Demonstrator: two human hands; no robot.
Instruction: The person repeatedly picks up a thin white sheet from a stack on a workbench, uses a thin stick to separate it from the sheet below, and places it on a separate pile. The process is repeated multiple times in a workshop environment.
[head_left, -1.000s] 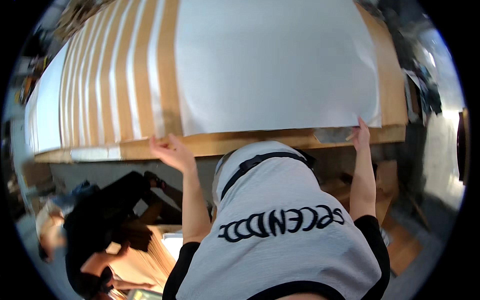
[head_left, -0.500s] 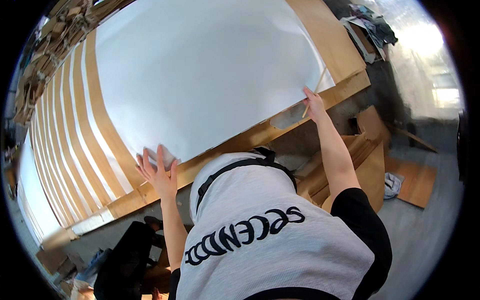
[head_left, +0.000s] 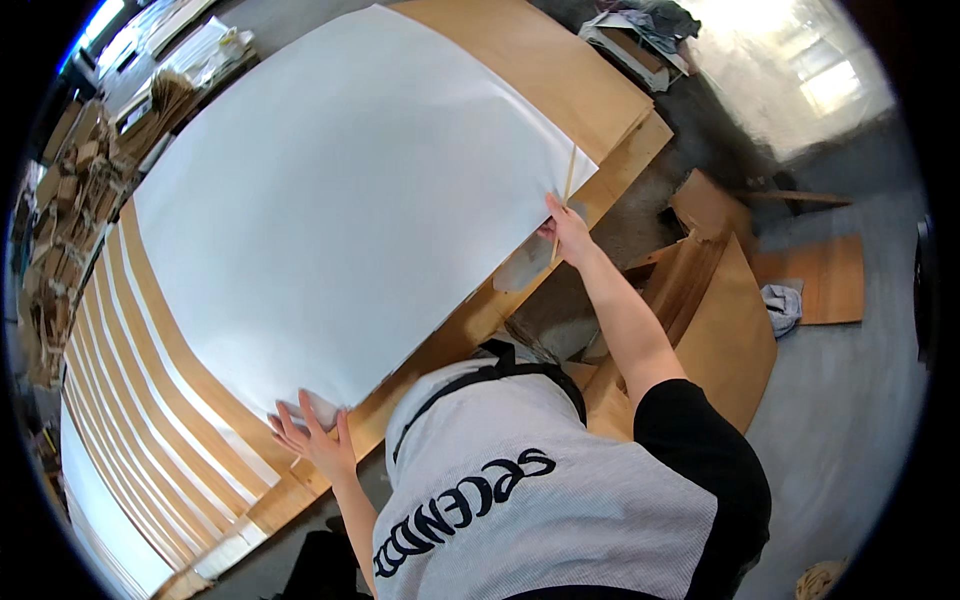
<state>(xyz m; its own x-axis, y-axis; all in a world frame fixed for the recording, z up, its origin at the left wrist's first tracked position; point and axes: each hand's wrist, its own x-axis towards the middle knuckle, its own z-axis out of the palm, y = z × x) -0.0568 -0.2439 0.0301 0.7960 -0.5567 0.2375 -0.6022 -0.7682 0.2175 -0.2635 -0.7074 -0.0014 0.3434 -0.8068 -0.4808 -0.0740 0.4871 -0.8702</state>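
Note:
A large white sheet lies over brown sheets on a long wooden worktable. My left hand rests with its fingers spread on the sheet's near left corner. At the near right corner, my right hand is closed around a thin wooden stick. Its fingers also touch the sheet's near edge, but whether they pinch it I cannot tell. The stick's upper end lies across the sheet's corner.
Brown sheets and white strips fan out on either side. A table edge runs along the near side. Brown boards stand at the right, beside a grey cloth. Stacked cardboard pieces fill the far left.
The whole view has swung, so the table looks steeper and sits further left and lower. Both hands keep their places at the sheet's corners, and the stick is still in my right hand.

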